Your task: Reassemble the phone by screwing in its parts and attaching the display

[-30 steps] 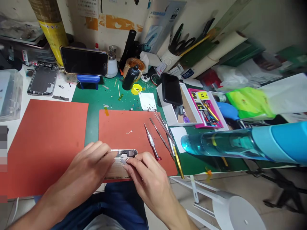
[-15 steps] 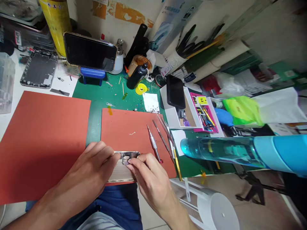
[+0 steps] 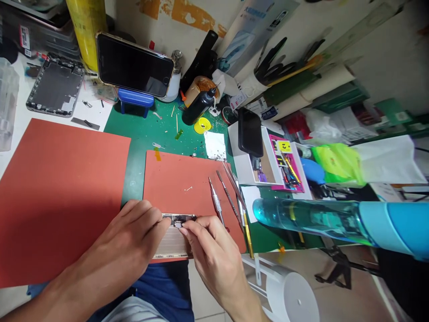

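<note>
- The phone screen panel is at the near edge of the right orange-red mat, in front of the person's lap, with its back side up
- It is flat and mostly shiny silver, with faint lines across it
- Its far edge has a row of small dark parts, with bits of silver in between
- Its near edge is a thin pale strip with tiny dark marks
- Both hands cover its ends, so I cannot see the whole shape
- The left hand is on the left end, with its fingers bent in close; I cannot tell if it grips the panel or just presses on it
- The right hand makes a narrow pinch, with thumb and finger on a small pale piece by the dark parts
- That piece is too small to see well, and I cannot tell if it is joined to the panel
- Tiny white bits lie farther up the mat
- A silver screwdriver and metal tweezers lie to the right
</note>
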`<state>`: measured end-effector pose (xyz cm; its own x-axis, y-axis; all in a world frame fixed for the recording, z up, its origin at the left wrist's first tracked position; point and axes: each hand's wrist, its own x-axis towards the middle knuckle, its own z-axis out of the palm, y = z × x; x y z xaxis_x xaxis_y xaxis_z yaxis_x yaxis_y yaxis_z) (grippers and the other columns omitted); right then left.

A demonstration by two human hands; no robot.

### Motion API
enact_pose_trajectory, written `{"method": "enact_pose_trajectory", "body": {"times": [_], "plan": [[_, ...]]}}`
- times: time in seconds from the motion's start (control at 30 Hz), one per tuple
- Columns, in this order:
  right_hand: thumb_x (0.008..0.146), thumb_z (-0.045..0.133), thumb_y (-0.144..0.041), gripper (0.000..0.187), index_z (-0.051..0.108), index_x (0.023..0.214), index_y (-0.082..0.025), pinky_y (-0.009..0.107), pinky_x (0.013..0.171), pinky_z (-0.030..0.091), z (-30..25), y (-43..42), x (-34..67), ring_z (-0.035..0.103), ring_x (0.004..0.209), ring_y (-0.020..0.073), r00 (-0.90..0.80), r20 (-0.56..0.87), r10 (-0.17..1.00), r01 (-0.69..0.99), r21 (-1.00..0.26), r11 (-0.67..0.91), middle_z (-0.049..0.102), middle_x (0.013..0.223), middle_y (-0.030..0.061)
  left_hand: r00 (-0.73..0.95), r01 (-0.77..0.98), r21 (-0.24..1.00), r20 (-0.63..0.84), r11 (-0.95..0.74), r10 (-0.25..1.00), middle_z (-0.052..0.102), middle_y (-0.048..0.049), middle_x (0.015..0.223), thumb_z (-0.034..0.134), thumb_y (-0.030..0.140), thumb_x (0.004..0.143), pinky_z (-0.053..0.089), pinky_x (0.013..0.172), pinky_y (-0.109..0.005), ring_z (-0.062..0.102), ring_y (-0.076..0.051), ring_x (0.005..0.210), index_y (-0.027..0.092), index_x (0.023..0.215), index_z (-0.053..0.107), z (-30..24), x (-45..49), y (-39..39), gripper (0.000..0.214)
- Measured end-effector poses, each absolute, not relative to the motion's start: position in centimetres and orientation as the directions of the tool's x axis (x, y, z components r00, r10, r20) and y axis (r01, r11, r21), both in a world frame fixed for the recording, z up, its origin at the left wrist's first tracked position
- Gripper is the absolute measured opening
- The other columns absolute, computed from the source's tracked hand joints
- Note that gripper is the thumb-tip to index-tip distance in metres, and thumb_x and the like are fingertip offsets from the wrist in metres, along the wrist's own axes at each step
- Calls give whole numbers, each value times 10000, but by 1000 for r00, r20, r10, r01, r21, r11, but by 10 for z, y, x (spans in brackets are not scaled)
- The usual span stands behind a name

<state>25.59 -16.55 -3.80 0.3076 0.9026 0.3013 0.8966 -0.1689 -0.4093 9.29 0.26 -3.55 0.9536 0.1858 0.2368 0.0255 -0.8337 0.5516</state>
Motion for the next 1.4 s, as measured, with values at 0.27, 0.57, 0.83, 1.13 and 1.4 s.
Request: {"method": "enact_pose_trajectory", "body": {"times": [0.27,0.57,0.83,1.13,1.4], "plan": [[1057,647,-101,126,724,1131,-167,288,654,569,-33,-163,255,654,746,159,325,305,895,886,-430,-175,629,915,48,954,-2,558,249,-830,165,613,-38,1011,507,-58,986,442,934,-424,534,-225,954,180,1247,611,-38,94,2,369],[1045,675,-108,206,711,1224,-205,313,714,615,-33,-166,253,708,811,181,373,323,870,872,-441,-210,676,966,61,963,-26,436,251,-900,94,638,-63,1041,490,21,1046,469,980,-458,551,-241,1009,175,1306,604,-34,95,3,324],[1057,621,-76,221,704,1236,-176,303,657,560,-41,-165,263,655,809,187,244,327,913,912,-397,-102,655,976,86,964,-25,435,248,-900,93,638,-73,1049,544,4,1018,452,958,-454,551,-250,985,153,1309,613,-35,96,3,334],[1055,634,-70,146,687,1178,-128,308,628,508,-42,-162,270,606,773,181,173,346,922,948,-313,-60,639,932,78,965,-25,471,242,-882,102,609,-65,1055,484,-45,1008,418,1005,-463,528,-238,1001,132,1272,594,-36,95,2,336],[1043,653,-62,167,687,1196,-120,308,620,505,-35,-161,268,602,767,179,175,332,927,957,-277,-82,632,927,77,958,-17,526,251,-850,136,595,-40,1022,533,-58,1002,410,975,-432,507,-214,974,135,1274,582,-36,96,2,337]]}}
